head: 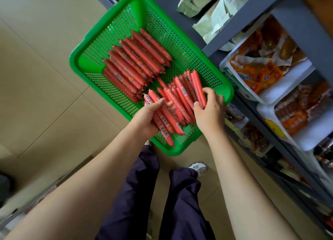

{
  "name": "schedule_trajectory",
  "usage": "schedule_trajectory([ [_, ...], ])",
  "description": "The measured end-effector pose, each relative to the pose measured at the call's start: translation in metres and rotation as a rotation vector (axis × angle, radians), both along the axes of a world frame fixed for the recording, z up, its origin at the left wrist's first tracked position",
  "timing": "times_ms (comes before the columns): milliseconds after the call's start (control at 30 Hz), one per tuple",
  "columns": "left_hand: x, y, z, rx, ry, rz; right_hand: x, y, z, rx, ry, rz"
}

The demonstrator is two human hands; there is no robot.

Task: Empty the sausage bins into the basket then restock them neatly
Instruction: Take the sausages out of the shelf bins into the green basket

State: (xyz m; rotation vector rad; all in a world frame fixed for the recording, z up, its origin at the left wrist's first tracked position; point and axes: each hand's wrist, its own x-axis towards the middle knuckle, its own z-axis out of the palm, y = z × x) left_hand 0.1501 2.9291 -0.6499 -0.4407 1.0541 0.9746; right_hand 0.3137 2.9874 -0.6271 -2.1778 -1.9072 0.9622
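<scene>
A green mesh basket (162, 25) sits on the floor below me. Inside it lie two heaps of red sausages: a longer, darker pile (137, 63) toward the far left and a shorter, lighter pile (182, 90) at the near right. My left hand (146, 117) grips a bundle of several of the lighter sausages (165, 122) over the basket's near corner. My right hand (209, 112) curls its thumb and fingers round the right side of the lighter pile, pinching a few sausages. White bins (288, 88) stand on the grey shelf at the right.
The grey shelf unit (252, 20) runs along the right, holding white bins of orange snack packs (259, 72) and pale green packets (212, 9) higher up. Beige floor tiles (45, 77) spread to the left. My dark trouser legs and a white shoe (200, 167) are below the basket.
</scene>
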Motion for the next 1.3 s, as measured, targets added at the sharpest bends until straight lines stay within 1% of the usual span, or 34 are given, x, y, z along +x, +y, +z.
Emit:
schedule_trajectory([
  [67,0.003,0.002,0.001,0.020,0.019,-0.003,-0.007,-0.006,0.000,-0.206,0.228,0.000],
  [133,0.005,0.004,0.004,0.050,0.030,-0.014,-0.014,-0.017,0.000,-0.409,0.416,0.019],
  [167,0.006,0.005,0.004,0.067,0.027,-0.011,-0.016,-0.023,-0.001,-0.462,0.476,0.029],
  [200,0.006,0.005,0.005,0.080,0.024,-0.005,-0.018,-0.028,-0.003,-0.471,0.508,0.042],
  [300,0.003,0.005,0.008,0.082,0.040,-0.033,-0.017,-0.029,-0.008,-0.408,0.458,0.053],
  [433,-0.010,-0.001,0.006,-0.049,0.118,0.000,-0.013,-0.020,-0.011,-0.417,0.429,-0.107],
  [500,-0.022,-0.004,0.007,-0.087,0.137,0.042,-0.020,-0.014,-0.011,-0.462,0.410,-0.093],
  [567,-0.035,-0.005,0.011,-0.094,0.143,0.088,-0.037,-0.005,-0.011,-0.461,0.365,-0.017],
  [633,-0.050,-0.006,0.014,-0.079,0.139,0.130,-0.063,0.003,-0.013,-0.488,0.392,0.045],
  [700,-0.065,-0.006,0.015,-0.059,0.125,0.175,-0.095,0.012,-0.015,-0.532,0.494,0.033],
  [733,-0.073,-0.005,0.014,-0.048,0.122,0.194,-0.110,0.017,-0.016,-0.541,0.553,-0.005],
  [800,-0.088,-0.004,0.013,-0.025,0.118,0.225,-0.137,0.028,-0.018,-0.536,0.597,-0.121],
  [900,-0.103,-0.002,0.011,0.015,0.092,0.273,-0.153,0.040,-0.027,-0.551,0.568,-0.327],
  [967,-0.105,-0.002,0.011,0.047,0.071,0.281,-0.150,0.043,-0.030,-0.559,0.554,-0.416],
  [1067,-0.100,-0.001,0.007,0.033,0.091,0.265,-0.138,0.041,-0.020,-0.561,0.559,-0.406],
  [1167,-0.088,0.005,0.005,-0.005,0.128,0.272,-0.126,0.027,-0.007,-0.621,0.532,-0.377],
  [1233,-0.081,0.013,0.007,-0.010,0.125,0.336,-0.117,0.012,0.002,-0.684,0.499,-0.420],
  [1300,-0.075,0.022,0.010,0.013,0.118,0.391,-0.109,-0.001,0.012,-0.777,0.513,-0.530],
])
